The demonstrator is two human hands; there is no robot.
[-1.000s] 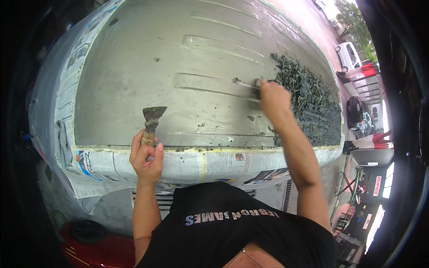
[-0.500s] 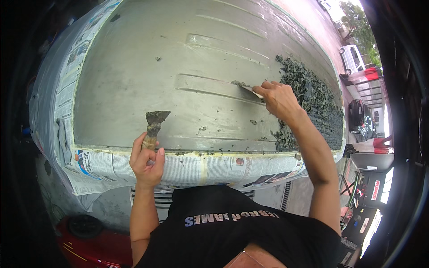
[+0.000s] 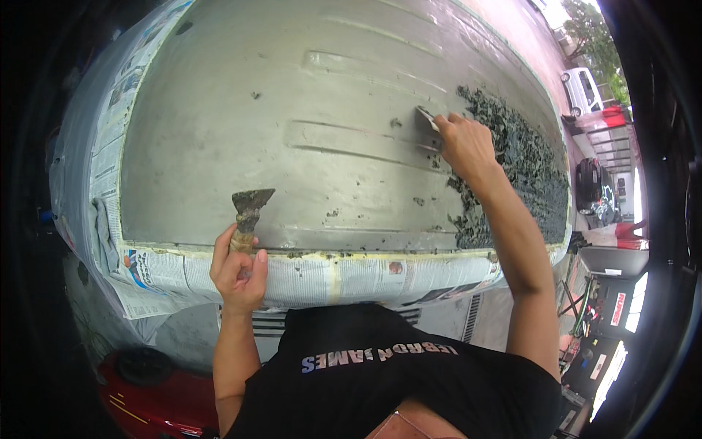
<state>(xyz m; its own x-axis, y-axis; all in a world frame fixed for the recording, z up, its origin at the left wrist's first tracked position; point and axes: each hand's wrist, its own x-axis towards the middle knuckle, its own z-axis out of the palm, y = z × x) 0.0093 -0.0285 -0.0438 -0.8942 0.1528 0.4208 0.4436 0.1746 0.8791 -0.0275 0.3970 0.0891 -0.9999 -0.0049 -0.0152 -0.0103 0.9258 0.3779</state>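
My left hand is closed around the handle of a putty knife, its stained, flared blade pointing up near the panel's front edge. Over the ribbed middle of a large grey metal panel, my right hand grips a scraper. Its blade is tilted at the panel surface; most of its handle hides inside my fingers. Right of that hand lies a thick band of dark, wrinkled, loosened paint. A small dark scrap sits on the metal left of the scraper, with several crumbs nearer me.
Newspaper and yellowish tape border the panel's front and left edges. Clear plastic sheeting and a grey cloth hang at the left. A red car stands lower left; a white van and a dark car are at the right.
My right hand has moved farther away and slightly right with the scraper, its blade now turned more upward. A dark scrap lies apart from the blade. The putty knife has shifted slightly left.
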